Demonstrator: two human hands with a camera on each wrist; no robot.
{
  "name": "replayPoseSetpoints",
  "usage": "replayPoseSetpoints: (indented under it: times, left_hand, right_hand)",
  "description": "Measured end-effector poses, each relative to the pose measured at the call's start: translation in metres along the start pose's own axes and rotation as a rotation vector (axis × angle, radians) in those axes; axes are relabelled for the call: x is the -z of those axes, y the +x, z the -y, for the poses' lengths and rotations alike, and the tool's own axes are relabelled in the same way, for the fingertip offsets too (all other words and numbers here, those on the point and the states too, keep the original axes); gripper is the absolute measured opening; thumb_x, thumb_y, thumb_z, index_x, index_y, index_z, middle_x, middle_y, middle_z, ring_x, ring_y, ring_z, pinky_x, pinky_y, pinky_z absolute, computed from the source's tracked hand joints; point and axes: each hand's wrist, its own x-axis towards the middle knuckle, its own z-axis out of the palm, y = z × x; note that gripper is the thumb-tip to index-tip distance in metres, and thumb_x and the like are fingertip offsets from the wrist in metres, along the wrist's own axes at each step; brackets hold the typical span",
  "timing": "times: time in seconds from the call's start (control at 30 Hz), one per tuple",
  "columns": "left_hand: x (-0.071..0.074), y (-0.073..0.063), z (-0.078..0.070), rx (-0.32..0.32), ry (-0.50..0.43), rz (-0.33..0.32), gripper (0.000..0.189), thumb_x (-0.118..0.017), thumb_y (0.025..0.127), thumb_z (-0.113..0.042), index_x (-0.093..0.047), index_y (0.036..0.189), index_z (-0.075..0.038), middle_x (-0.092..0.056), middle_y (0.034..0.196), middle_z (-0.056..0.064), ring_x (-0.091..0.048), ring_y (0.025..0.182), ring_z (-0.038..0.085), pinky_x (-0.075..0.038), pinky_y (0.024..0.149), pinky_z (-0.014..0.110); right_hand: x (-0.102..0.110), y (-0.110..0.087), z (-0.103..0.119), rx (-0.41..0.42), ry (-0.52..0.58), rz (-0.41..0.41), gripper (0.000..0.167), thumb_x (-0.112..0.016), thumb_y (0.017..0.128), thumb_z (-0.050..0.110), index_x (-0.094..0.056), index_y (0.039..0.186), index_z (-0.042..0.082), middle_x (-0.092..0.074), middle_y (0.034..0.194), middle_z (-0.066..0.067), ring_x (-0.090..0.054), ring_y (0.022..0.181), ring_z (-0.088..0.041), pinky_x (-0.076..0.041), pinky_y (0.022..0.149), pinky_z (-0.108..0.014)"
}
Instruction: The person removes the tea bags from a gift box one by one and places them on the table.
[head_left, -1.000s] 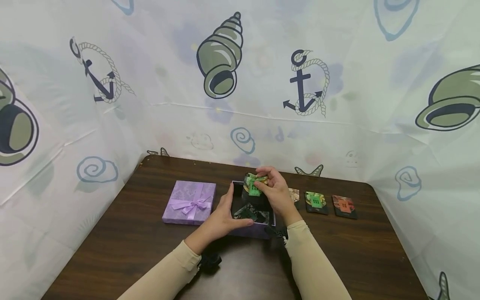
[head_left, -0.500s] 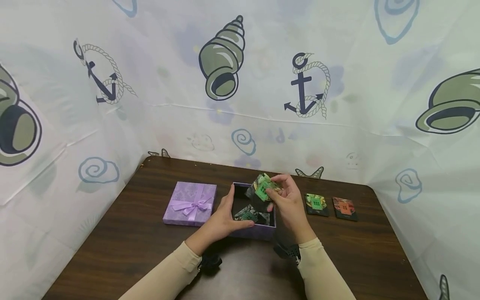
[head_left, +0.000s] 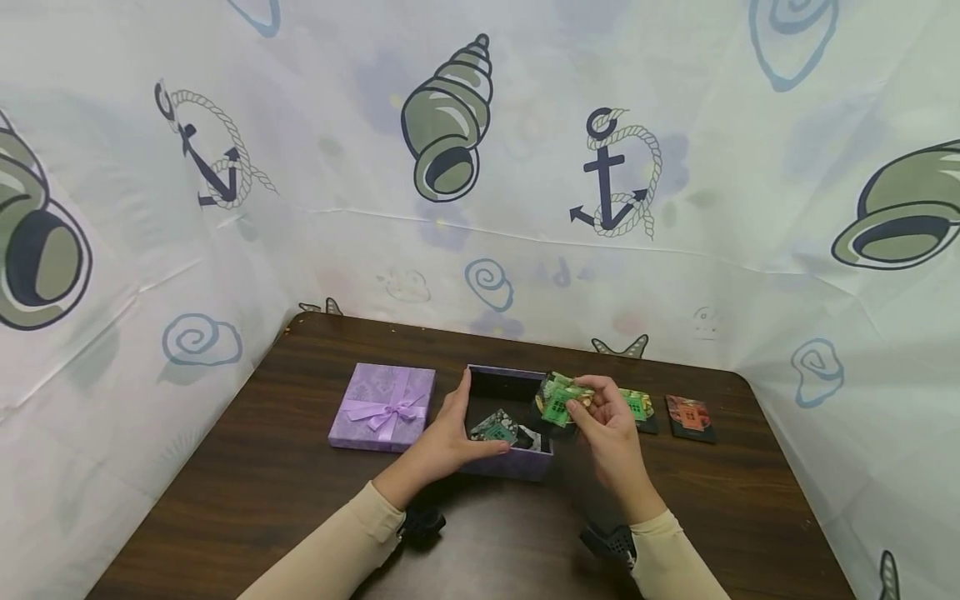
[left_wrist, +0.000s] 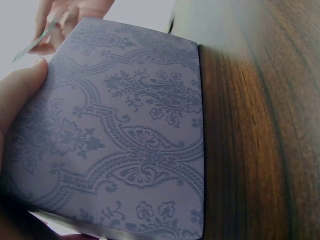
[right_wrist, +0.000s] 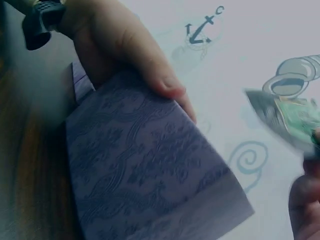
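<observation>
My left hand (head_left: 442,433) grips the open purple box (head_left: 510,467), with fingers along its left side and the thumb over the front rim. In the left wrist view the box's patterned wall (left_wrist: 135,125) fills much of the picture. My right hand (head_left: 618,437) pinches a small black packet with a green and yellow front (head_left: 558,404), held above the box's right edge. Inside the box lie a dark packet with a dull green patch (head_left: 495,427) and a greyish one (head_left: 531,438). The right wrist view shows the held packet (right_wrist: 292,117) blurred.
Left of the box is its purple lid (head_left: 381,407) with a ribbon bow. On the right of the brown table (head_left: 247,500) lie a green-fronted packet (head_left: 637,405), partly behind my right hand, and a red-fronted packet (head_left: 691,417). A printed cloth (head_left: 540,283) hangs behind.
My right hand has moved the green packet from over the middle of the box to its right edge. My left hand stays on the box.
</observation>
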Motion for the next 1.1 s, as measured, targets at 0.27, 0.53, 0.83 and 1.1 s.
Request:
replayPoseSetpoints:
  times: [0.27, 0.53, 0.83, 1.1]
  left_hand:
    - [-0.002, 0.000, 0.000, 0.023, 0.011, -0.007, 0.143, -0.094, 0.078, -0.062, 0.008, 0.175, -0.039, -0.011, 0.184, 0.016, -0.018, 0.168, 0.043, -0.030, 0.126, 0.074]
    - [-0.003, 0.000, 0.000, 0.023, 0.012, 0.000, 0.142, -0.094, 0.078, -0.063, 0.008, 0.175, -0.041, -0.010, 0.184, 0.016, -0.017, 0.169, 0.043, -0.029, 0.126, 0.074]
    - [-0.002, 0.000, 0.001, 0.024, 0.016, -0.008, 0.143, -0.094, 0.078, -0.062, 0.009, 0.175, -0.040, -0.012, 0.184, 0.015, -0.020, 0.168, 0.042, -0.030, 0.126, 0.073]
    - [-0.002, 0.002, 0.001, 0.018, 0.018, -0.014, 0.144, -0.094, 0.077, -0.064, 0.010, 0.174, -0.042, -0.011, 0.184, 0.014, -0.019, 0.168, 0.042, -0.030, 0.126, 0.074]
  right_hand:
    - [0.025, -0.023, -0.007, -0.016, -0.006, -0.063, 0.040, -0.059, 0.112, 0.004, -0.042, 0.147, -0.008, -0.048, 0.149, 0.003, -0.055, 0.101, -0.003, -0.048, 0.079, -0.022]
    - [0.062, -0.039, -0.038, -0.083, -0.087, -0.204, 0.029, -0.064, 0.110, 0.008, -0.058, 0.135, -0.006, -0.062, 0.129, -0.006, -0.060, 0.116, -0.009, -0.053, 0.091, -0.021]
    - [0.079, -0.043, -0.069, -0.187, -0.175, -0.200, 0.033, -0.068, 0.110, 0.022, -0.069, 0.130, -0.005, -0.069, 0.119, 0.000, -0.056, 0.082, -0.005, -0.051, 0.072, -0.021]
    - [0.076, -0.039, -0.075, -0.154, -0.426, -0.110, 0.022, -0.073, 0.107, 0.025, -0.077, 0.122, 0.009, -0.074, 0.115, -0.008, -0.052, 0.075, -0.009, -0.047, 0.066, -0.026]
